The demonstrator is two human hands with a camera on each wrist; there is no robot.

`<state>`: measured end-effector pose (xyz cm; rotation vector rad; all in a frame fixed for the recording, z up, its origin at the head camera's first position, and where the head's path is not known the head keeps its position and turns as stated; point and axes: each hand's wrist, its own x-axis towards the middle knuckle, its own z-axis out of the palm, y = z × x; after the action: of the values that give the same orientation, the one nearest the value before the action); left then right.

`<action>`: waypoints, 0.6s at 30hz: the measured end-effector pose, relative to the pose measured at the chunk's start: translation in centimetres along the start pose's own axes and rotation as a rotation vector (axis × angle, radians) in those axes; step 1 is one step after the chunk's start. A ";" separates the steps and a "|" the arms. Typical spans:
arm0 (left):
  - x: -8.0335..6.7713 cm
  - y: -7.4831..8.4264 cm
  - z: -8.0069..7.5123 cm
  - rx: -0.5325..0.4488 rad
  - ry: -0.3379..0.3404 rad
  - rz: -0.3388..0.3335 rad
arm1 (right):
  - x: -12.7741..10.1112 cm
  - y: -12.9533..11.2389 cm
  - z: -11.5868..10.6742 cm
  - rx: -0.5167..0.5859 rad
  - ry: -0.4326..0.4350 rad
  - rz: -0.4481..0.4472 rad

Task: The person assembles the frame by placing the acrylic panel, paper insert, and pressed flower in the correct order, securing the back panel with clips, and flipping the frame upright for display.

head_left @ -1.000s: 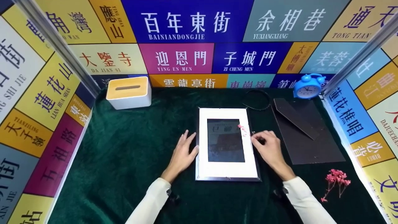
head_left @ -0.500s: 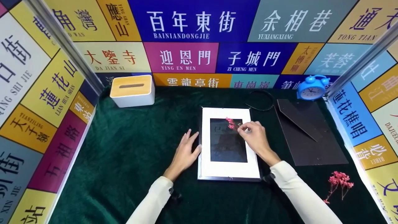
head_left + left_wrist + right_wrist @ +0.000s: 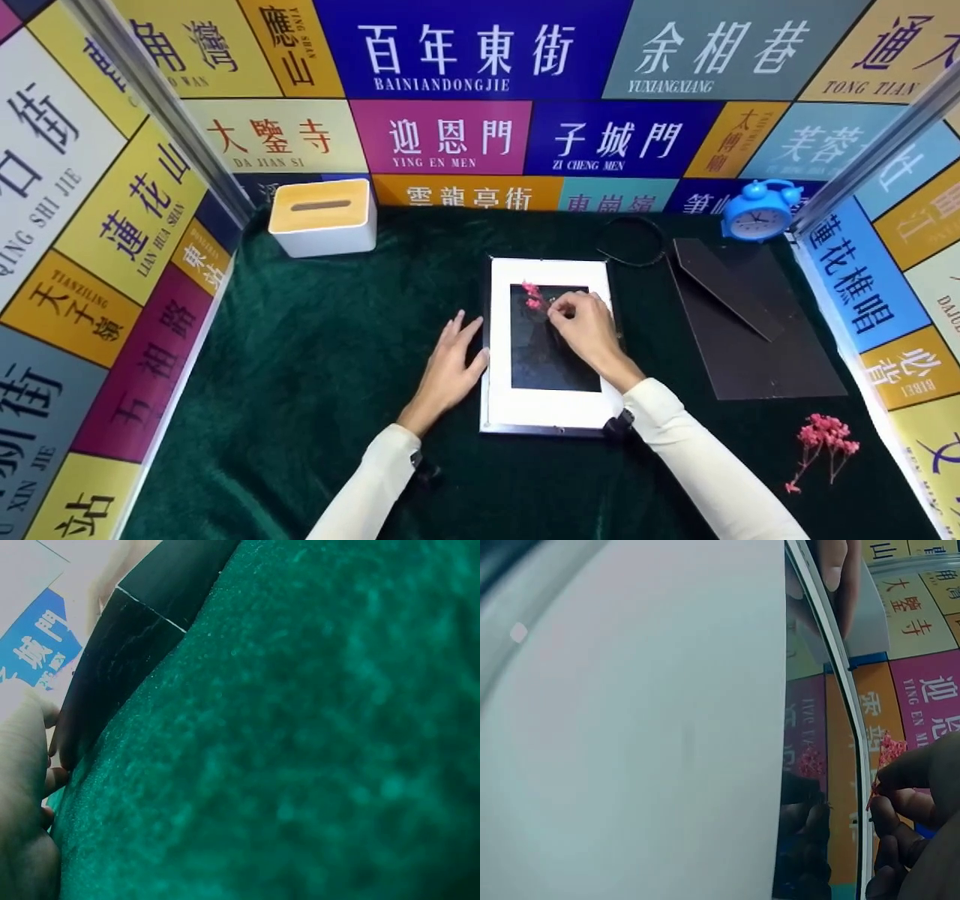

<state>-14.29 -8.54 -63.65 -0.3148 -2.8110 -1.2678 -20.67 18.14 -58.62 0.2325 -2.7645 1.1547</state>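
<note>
Since the earlier frames, the right hand [image 3: 589, 330] has travelled from the right border of the picture frame [image 3: 551, 416] inward, and now sits over the upper part of the dark glass pane [image 3: 555, 360]. The pink flower sprig [image 3: 531, 295] has moved with it, from the right margin to the pane's upper left corner.

Right hand: thumb and forefinger are closed in a pinch on the sprig's stem. The blossoms project just beyond the fingertips, up and to the left, above the glass. The right wrist view confirms the pinch [image 3: 900, 802] and shows the blossoms mirrored in the glass; whether the sprig touches the pane cannot be told.

Left hand [image 3: 450, 367]: fingers are straight and slightly spread, holding nothing. The hand lies flat on the green cloth [image 3: 315, 337], with its thumb side touching the frame's left edge. The left wrist view shows the fingers [image 3: 30, 787] against the frame's dark side.

Other items:
- A dark backing board [image 3: 750, 322] lies to the right of the right hand, well apart.
- A second pink sprig [image 3: 821, 442] lies on the cloth, nearer the person than the board.
- A blue alarm clock [image 3: 757, 210] stands at the far right.
- A white box with a wooden lid [image 3: 322, 217] stands at the far left.
</note>
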 end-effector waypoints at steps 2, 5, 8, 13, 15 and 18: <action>0.0 0.0 0.0 -0.003 0.002 0.005 | 0.0 -0.3 0.3 -0.002 -0.008 0.012; 0.0 0.0 0.0 -0.002 0.004 0.010 | -0.1 -0.7 0.6 -0.012 -0.024 0.027; 0.0 0.1 -0.1 -0.003 0.002 0.007 | -0.3 -1.0 0.9 -0.033 -0.036 0.051; 0.0 0.1 -0.1 0.003 -0.001 -0.001 | -0.6 -1.1 1.4 -0.043 -0.045 0.073; 0.0 0.1 0.0 0.007 -0.003 -0.009 | -0.7 -1.1 1.3 -0.027 -0.044 0.068; -0.1 0.0 0.1 0.010 -0.008 -0.023 | -0.9 -0.9 0.8 0.014 -0.036 0.063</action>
<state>-14.19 -8.47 -63.70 -0.2890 -2.8344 -1.2598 -19.66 17.03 -58.68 0.1709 -2.8147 1.1966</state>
